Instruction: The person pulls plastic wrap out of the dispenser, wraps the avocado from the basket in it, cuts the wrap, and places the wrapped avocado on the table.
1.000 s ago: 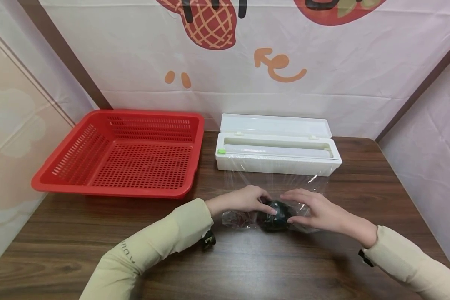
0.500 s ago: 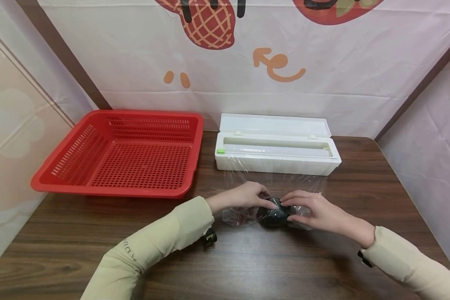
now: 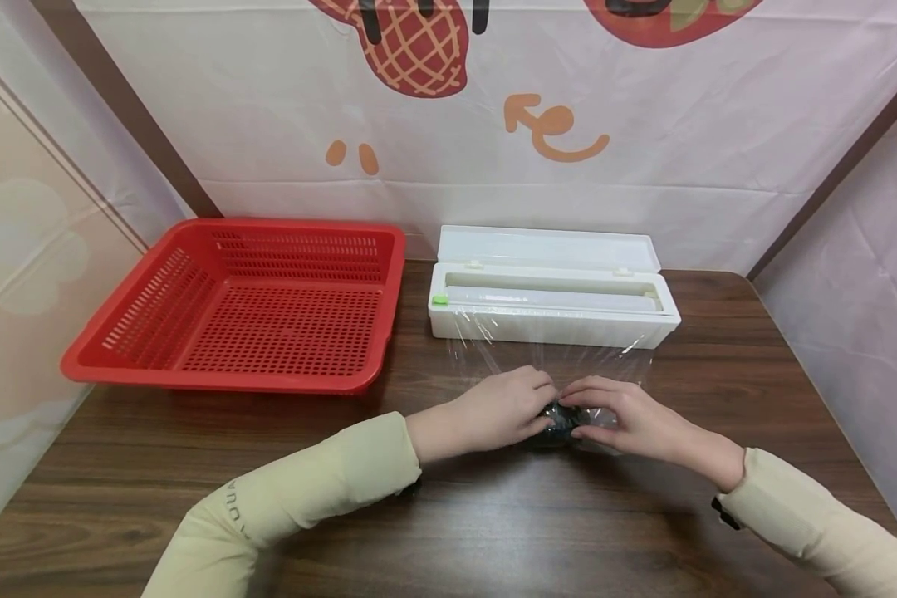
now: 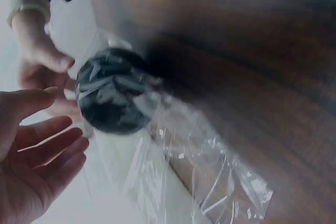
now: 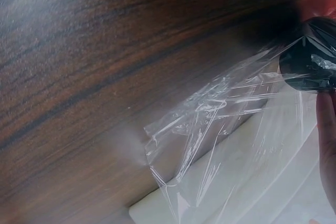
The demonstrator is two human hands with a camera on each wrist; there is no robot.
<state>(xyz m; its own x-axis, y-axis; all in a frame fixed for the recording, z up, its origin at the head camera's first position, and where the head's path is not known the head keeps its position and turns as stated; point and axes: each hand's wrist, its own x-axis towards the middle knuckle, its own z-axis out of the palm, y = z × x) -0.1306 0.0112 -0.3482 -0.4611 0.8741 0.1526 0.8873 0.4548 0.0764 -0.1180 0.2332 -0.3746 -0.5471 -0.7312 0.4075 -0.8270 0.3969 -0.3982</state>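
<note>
The L hand [image 3: 493,411] was just beside the dark ball [image 3: 562,421], its fingers loose and a bit bent, w/ nothing held as far as the left wrist view showed. The R hand [image 3: 635,419] bent round the other side of the ball, thumb and fingers on it, so it seemed to hold it. So the ball sat btwn the hands, to the right of the L hand and left of the R hand, and the R hand was nearer b/c it touched. The ball was round, w/ no clear long way to it. Clear film [image 3: 616,353] lay on it and ran back to the white box [image 3: 553,330], whose long side went left to right, past the hands. The left wrist view showed a small gap btwn the L hand and the ball, plus a crinkly tail of film; in the head view the L hand hid that bit. The right wrist view showed a 2nd tail and one fingertip at the ball, but no L hand. The box had its lid [image 3: 549,247] up, w/ a roll [image 3: 553,297] inside. Off to the left, well apart, a red basket [image 3: 224,382] stood on the brown bench [image 3: 493,540] too.
</note>
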